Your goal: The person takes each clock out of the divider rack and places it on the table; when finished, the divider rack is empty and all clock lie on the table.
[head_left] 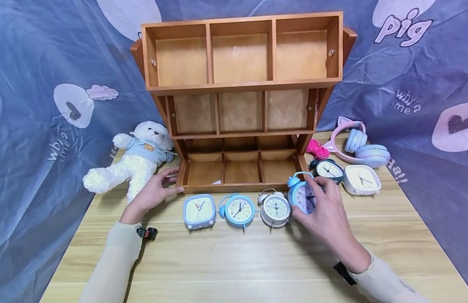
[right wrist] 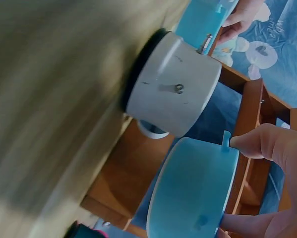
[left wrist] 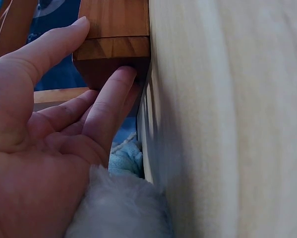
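My right hand (head_left: 330,216) holds a light-blue twin-bell alarm clock (head_left: 303,198) between thumb and fingers, at the right end of a row of clocks. In the right wrist view the blue alarm clock's casing (right wrist: 193,188) shows from behind, a fingertip at its small foot. My left hand (head_left: 154,191) touches the lower left front corner of a brown wooden three-tier shelf (head_left: 234,188); in the left wrist view its fingers stretch along that corner (left wrist: 113,49). A white alarm clock (head_left: 275,210), another blue alarm clock (head_left: 239,211) and a blue-framed square clock (head_left: 199,211) stand in front of the shelf.
To the left a white teddy bear (head_left: 147,145) in a blue shirt leans by the shelf. At right are a dark green alarm clock (head_left: 328,170), a white square clock (head_left: 362,180), cat-ear headphones (head_left: 372,155) and a pink item (head_left: 317,148). Blue printed cloth (head_left: 408,80) hangs behind.
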`<state>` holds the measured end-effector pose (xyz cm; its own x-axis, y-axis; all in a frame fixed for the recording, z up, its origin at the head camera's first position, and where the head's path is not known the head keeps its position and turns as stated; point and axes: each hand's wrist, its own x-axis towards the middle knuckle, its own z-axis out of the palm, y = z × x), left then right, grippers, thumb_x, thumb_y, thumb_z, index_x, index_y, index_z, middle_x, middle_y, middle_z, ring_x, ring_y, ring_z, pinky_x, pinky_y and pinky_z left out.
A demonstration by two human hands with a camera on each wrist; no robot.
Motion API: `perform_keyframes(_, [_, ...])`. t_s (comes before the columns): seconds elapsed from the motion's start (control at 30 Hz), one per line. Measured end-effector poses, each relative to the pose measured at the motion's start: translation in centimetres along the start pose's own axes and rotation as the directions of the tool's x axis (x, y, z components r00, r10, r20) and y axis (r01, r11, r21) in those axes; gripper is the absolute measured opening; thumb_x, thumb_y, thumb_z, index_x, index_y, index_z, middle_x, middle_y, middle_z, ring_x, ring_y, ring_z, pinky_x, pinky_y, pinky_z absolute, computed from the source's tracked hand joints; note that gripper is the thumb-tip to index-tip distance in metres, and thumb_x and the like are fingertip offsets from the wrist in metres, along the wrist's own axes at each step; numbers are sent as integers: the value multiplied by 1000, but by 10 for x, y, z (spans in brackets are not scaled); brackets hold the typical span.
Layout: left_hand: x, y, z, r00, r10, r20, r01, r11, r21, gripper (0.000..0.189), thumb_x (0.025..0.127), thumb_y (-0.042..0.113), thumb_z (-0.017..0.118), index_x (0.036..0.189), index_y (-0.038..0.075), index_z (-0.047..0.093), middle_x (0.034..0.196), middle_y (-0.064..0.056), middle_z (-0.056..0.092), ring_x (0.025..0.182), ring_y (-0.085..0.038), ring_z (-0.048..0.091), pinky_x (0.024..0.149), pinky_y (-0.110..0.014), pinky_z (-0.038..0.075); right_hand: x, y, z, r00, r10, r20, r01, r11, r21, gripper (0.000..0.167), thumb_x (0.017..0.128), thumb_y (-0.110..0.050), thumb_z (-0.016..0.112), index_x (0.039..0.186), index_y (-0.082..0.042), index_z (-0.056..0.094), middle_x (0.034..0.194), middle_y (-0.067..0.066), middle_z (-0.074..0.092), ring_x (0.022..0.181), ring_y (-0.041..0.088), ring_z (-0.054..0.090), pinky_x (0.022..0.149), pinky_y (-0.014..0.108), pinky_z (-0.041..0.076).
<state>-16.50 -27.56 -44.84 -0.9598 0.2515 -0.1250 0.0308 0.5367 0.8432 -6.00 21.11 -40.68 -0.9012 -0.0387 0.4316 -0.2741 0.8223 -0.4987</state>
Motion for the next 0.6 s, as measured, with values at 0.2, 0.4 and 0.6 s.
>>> perform_keyframes(0.2, [-2, 1, -1, 1000, -10, 1, 10, 1000, 3, 88, 104, 23, 83, 174, 1, 35, 171, -27, 50, 154, -48, 55, 122, -59, 49, -6, 9, -2, 999, 7, 35, -6, 999, -32, 85, 72, -15, 91, 148, 12, 64, 135, 32, 57, 125, 49, 51, 103, 59, 43])
perform_keyframes(0.4, [-2, 3, -1, 1000, -7, 6, 7, 1000, 8, 87, 105, 22, 82, 174, 1, 34, 171, -28, 49, 154, -48, 55, 121, -58, 50, -10, 11, -1, 990, 68, 121, -62, 997, -53, 85, 74, -17, 93, 147, 14, 64, 139, 32, 58, 128, 49, 51, 104, 62, 47])
perform_keyframes(0.6, [-2, 3, 0, 1000, -2, 3, 2, 1000, 8, 86, 104, 21, 82, 173, 0, 35, 171, -28, 50, 154, -48, 55, 121, -59, 50, -10, 12, 1, 968, 133, 213, -124, 991, -58, 89, 77, -20, 95, 152, 13, 60, 145, 32, 56, 133, 50, 50, 109, 66, 48])
